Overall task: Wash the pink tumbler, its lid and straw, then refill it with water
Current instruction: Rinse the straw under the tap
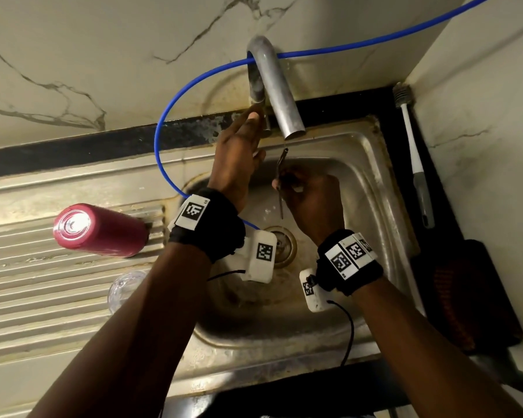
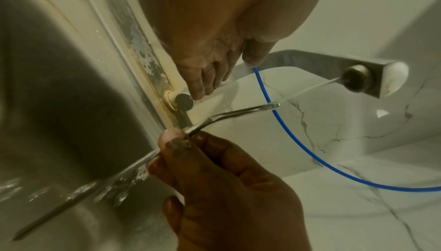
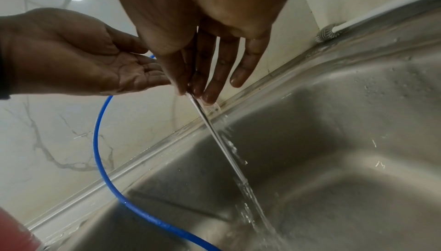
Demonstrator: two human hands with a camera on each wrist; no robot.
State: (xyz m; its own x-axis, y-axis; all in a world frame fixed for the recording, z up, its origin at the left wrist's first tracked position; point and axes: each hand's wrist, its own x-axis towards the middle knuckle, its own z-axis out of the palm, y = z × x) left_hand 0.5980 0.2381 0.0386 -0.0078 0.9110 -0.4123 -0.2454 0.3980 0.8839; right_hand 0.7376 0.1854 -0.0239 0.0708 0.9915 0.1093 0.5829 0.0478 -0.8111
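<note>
One piece is under the water now: I pinch the bent metal straw (image 1: 281, 176) between thumb and fingers of my right hand (image 1: 310, 200), its top end just below the tap spout (image 1: 280, 95), and a thin stream runs down it into the sink (image 1: 372, 164). My left hand (image 1: 239, 155) reaches up to the tap handle (image 2: 183, 102) with straight fingers touching it, gripping nothing. The pink tumbler (image 1: 103, 229) stands mouth down on the ribbed drainboard (image 1: 43, 297) to my left, and the clear lid (image 1: 126, 286) lies just in front of it, so I judge both washed and draining; left are finishing the straw and refilling. Room is tight: the wall stands close behind the spout, a blue hose (image 1: 169, 116) loops past my left wrist into the basin, and a bottle brush (image 1: 414, 155) lies along the right rim.
</note>
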